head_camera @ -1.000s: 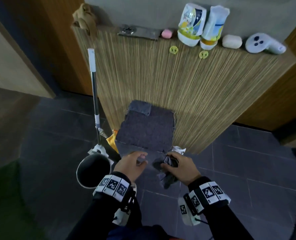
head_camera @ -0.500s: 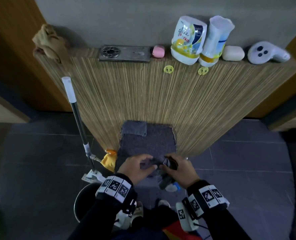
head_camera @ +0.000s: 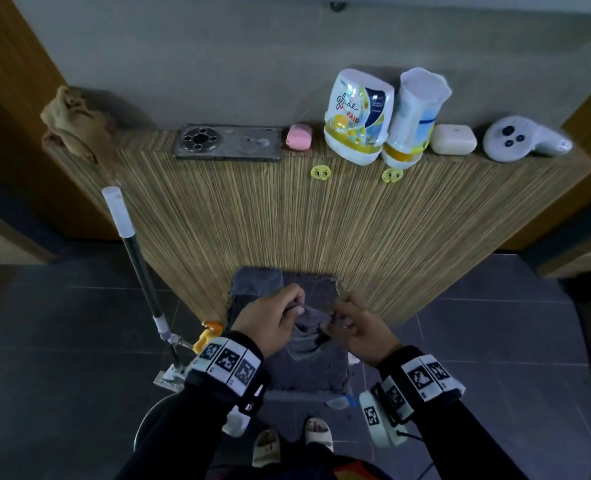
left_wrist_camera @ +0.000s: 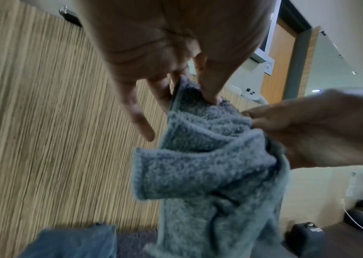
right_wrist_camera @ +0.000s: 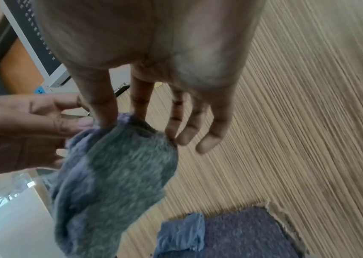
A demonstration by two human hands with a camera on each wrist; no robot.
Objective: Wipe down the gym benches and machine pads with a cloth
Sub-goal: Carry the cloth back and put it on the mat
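The wood-grain partition fills the scene; its top ledge carries a phone, a pink case, two air-freshener bottles, a white case and a controller. A mop handle leans at its left lower edge. A dark grey mat lies on the tiled floor at the partition base.

The grey terry cloth hangs in the air above the mat, held between both hands. The left hand pinches its upper edge between thumb and forefinger, the remaining fingers spread. The right hand pinches the opposite edge likewise.

Step in hand, as judged: preparing the cloth by folding or unfolding. No bench or pad is in view. The next move calls for forming a flat wiping face and carrying it to the first pad.
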